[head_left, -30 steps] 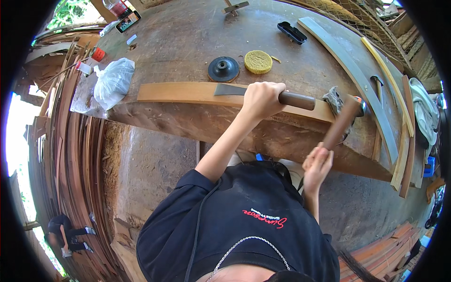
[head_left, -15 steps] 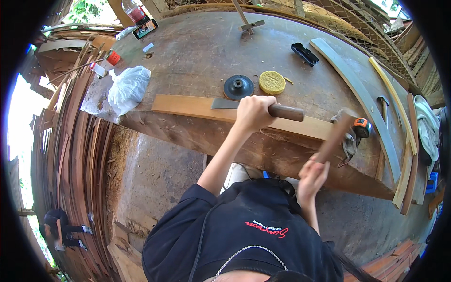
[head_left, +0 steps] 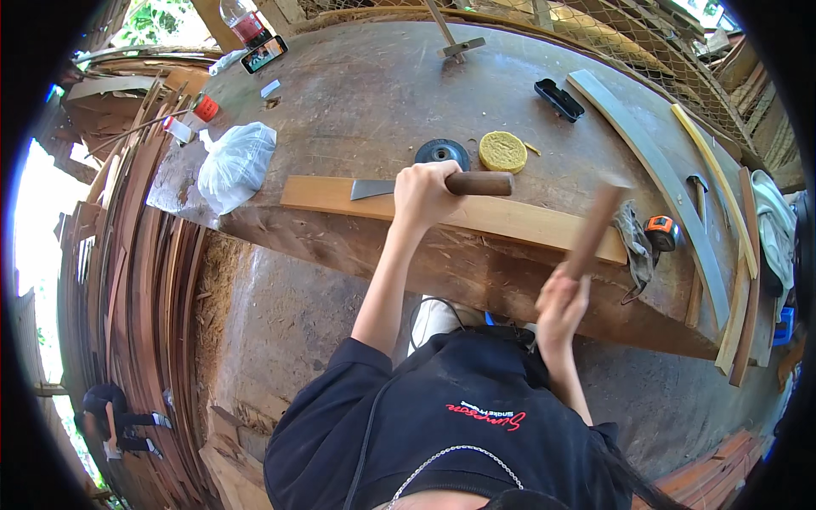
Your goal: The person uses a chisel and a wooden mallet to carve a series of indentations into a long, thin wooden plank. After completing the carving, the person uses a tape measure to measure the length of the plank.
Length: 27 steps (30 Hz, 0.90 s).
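Full tied plstc bag (head_left: 236, 168), contents unclear, L of chisel (head_left: 371, 189).

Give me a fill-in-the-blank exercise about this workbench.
The left hand grips a chisel whose blade points to the picture's ____.
The right hand holds a bar made of ____.
Beside the black disc lies a round pad coloured ____.
The tape measure is black and ____.
Missing: left; wood; yellow; orange.

the middle of the chisel (head_left: 486, 184) is covered by the left hand (head_left: 423, 194), by which part of the black disc (head_left: 442, 150) is also hidden. the wooden bar (head_left: 597, 228) and the right hand (head_left: 562, 303) are blurred. the far hammer (head_left: 461, 48) is cut by the upper edge.
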{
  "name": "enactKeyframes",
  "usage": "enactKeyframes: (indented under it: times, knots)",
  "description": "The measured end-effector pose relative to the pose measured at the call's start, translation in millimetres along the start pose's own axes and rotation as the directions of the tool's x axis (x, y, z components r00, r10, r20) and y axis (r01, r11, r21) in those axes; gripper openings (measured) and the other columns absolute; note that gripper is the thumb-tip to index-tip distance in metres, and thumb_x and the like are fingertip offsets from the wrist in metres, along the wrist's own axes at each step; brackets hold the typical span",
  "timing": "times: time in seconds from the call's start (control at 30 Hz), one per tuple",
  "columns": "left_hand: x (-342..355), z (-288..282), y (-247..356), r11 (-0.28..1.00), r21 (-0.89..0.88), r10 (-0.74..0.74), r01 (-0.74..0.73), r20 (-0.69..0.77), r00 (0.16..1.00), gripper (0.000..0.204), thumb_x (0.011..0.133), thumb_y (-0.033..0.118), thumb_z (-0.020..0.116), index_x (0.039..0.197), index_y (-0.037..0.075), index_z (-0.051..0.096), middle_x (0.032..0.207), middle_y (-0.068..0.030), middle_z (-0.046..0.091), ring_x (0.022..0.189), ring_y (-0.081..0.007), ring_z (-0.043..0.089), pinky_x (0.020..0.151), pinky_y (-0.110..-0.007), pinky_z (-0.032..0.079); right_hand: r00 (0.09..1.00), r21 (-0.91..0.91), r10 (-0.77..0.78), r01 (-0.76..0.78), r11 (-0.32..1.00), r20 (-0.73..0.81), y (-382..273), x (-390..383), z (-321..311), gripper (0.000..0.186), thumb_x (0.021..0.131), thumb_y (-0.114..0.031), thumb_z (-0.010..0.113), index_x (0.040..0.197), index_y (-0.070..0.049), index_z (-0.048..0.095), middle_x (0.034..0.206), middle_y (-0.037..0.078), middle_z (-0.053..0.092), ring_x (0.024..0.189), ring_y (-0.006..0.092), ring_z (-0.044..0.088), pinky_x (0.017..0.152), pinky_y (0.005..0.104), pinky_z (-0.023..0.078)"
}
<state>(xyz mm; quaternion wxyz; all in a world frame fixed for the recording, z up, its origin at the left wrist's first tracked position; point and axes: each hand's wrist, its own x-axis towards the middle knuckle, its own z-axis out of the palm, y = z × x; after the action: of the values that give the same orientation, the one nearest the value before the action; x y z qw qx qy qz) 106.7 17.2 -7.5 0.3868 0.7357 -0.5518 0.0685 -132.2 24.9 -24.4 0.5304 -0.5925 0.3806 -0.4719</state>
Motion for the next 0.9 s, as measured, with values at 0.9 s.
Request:
enactKeyframes:
  times: [0.9]
  knots:
    - [6.3,-46.3,-36.5,0.992,-0.129,-0.019,0.001,-0.137,0.99,0.01,0.055,0.005,0.066,0.063,0.005,0.06,0.051,-0.0078,0.053,0.045,-0.016,0.051,0.047,-0.024,0.039,0.95,-0.073,-0.16,0.186,0.98,0.269,4.9,3.2,74.9,0.031,0.09,-0.032,0.042,0.081,-0.002,0.044,0.059,0.004,0.044,0.044,0.0139,0.042,0.043,0.0263,0.034]
